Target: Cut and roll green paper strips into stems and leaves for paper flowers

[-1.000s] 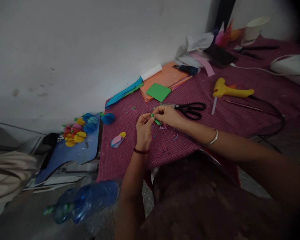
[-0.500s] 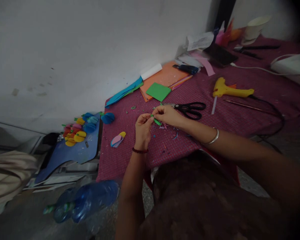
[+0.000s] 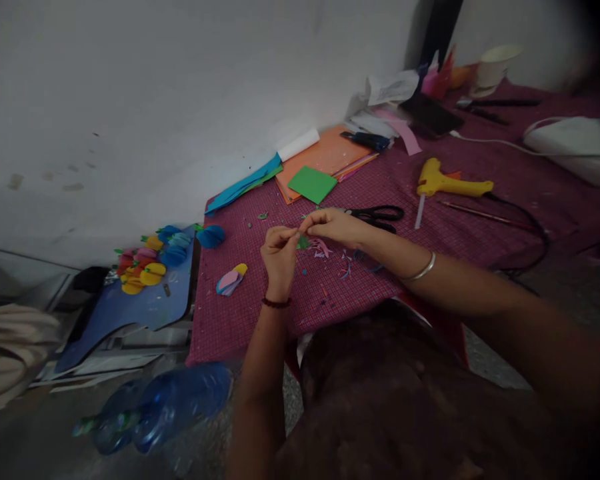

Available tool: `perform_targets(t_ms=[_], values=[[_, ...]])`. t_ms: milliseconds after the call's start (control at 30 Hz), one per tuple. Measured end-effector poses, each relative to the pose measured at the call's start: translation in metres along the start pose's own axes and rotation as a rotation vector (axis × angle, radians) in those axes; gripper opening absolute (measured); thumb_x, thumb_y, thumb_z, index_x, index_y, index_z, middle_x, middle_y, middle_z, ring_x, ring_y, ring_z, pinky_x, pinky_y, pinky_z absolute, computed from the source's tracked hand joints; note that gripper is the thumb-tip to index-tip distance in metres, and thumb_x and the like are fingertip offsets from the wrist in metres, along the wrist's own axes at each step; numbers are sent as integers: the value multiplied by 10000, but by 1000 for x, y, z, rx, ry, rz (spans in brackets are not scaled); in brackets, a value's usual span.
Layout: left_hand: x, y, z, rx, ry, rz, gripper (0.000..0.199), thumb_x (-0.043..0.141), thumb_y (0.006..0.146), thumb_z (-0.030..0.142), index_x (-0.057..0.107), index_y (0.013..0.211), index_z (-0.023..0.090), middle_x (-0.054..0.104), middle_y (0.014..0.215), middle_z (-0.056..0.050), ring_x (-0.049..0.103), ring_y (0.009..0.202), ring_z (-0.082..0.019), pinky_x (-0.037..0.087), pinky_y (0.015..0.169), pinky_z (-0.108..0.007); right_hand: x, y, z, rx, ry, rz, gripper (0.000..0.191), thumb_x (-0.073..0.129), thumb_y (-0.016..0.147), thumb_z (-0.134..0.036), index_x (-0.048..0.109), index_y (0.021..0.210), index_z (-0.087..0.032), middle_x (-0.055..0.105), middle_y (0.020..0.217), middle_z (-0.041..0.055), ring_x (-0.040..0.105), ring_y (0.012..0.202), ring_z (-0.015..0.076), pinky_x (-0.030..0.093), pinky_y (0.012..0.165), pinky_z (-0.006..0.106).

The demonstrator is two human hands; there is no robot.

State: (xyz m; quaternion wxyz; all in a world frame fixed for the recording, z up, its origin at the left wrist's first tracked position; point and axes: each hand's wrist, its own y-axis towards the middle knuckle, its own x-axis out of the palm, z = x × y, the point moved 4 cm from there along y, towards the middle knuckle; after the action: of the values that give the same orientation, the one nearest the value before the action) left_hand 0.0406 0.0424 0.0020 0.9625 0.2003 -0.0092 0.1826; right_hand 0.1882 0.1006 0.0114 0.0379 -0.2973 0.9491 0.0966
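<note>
Between the fingertips of my two hands is a small piece of green paper (image 3: pixel 303 243), its outline partly hidden by the fingers. My left hand (image 3: pixel 279 261) pinches it from the left, thumb against forefinger. From the other side my right hand (image 3: pixel 334 225) pinches the same piece. Black-handled scissors (image 3: pixel 380 213) lie just beyond my right wrist, their blades mostly covered by the hand. Thin paper scraps (image 3: pixel 321 251) are scattered under the hands. A green paper square (image 3: pixel 312 184) rests past them on orange sheets (image 3: pixel 335 157).
Left on the table sit small paper cutouts (image 3: pixel 230 280) and a blue paper ball (image 3: pixel 211 236). A yellow glue gun (image 3: pixel 455 181) with its cord lies right. Colourful paper balls (image 3: pixel 145 263) fill a blue board (image 3: pixel 165 300). Large plastic bottles (image 3: pixel 180 403) lie on the floor.
The green piece has turned between my fingers and now shows a wider face below them. Both hands stay together. The whole view has shifted slightly.
</note>
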Motion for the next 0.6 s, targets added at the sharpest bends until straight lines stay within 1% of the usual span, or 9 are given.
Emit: perform_targets(t_ms=[67,133,200,267,333,400,500,567,600], values=[[-3,3,-4,-109,-128,4,88,755,648,128,708,678,196,641,799,8,569,769,-89,441,737,-225,-26,-4,-2,-58,-263,43,146,535,755,-186,655,836,-165,667,800,33,580,708,138,446,668,259],[-5,6,-10,-264,-296,-18,94,761,643,143,699,701,182,662,796,5,572,705,-76,444,694,-224,-57,-15,-1,-116,-629,81,183,564,740,-172,673,886,-169,674,851,63,587,765,176,440,711,292],[-6,8,-14,-376,-428,-42,128,778,633,156,685,719,173,675,797,7,577,670,-62,446,673,-218,-83,-33,6,-95,-933,59,225,580,748,-192,678,948,-161,666,892,97,588,794,205,437,728,314],[-9,9,-16,-427,-513,-42,160,789,626,155,671,734,169,676,785,17,588,662,-53,447,660,-206,-100,-52,17,-63,-1127,-12,273,572,762,-219,672,1005,-144,654,934,121,593,837,228,444,759,331],[-10,11,-15,-444,-579,-37,179,789,617,143,664,742,168,674,765,24,594,651,-51,442,627,-194,-104,-67,27,-97,-1235,-75,321,552,793,-255,661,1069,-134,638,1028,140,585,963,257,440,840,350],[-13,12,-14,-442,-638,-35,187,785,608,129,663,744,169,681,765,23,601,648,-58,435,596,-187,-106,-74,34,-74,-1279,-40,371,529,814,-291,640,1126,-124,628,1070,158,583,997,274,443,846,361],[-17,14,-12,-425,-685,-39,181,778,613,135,662,744,179,688,768,26,593,619,-60,438,577,-191,-110,-67,37,38,-1315,-17,468,540,804,-337,594,1224,-140,640,1060,159,614,922,277,457,775,362],[-21,16,-11,-403,-683,-38,169,777,623,154,661,741,185,685,764,28,589,613,-62,450,587,-200,-117,-57,35,117,-1302,-42,519,580,767,-333,574,1261,-174,663,1010,129,629,852,265,459,721,350],[-23,17,-10,-385,-671,-31,166,779,624,162,661,739,186,683,762,26,590,618,-64,452,592,-201,-121,-53,33,152,-1259,-64,538,604,745,-319,570,1266,-190,675,971,108,632,807,250,459,693,338]])
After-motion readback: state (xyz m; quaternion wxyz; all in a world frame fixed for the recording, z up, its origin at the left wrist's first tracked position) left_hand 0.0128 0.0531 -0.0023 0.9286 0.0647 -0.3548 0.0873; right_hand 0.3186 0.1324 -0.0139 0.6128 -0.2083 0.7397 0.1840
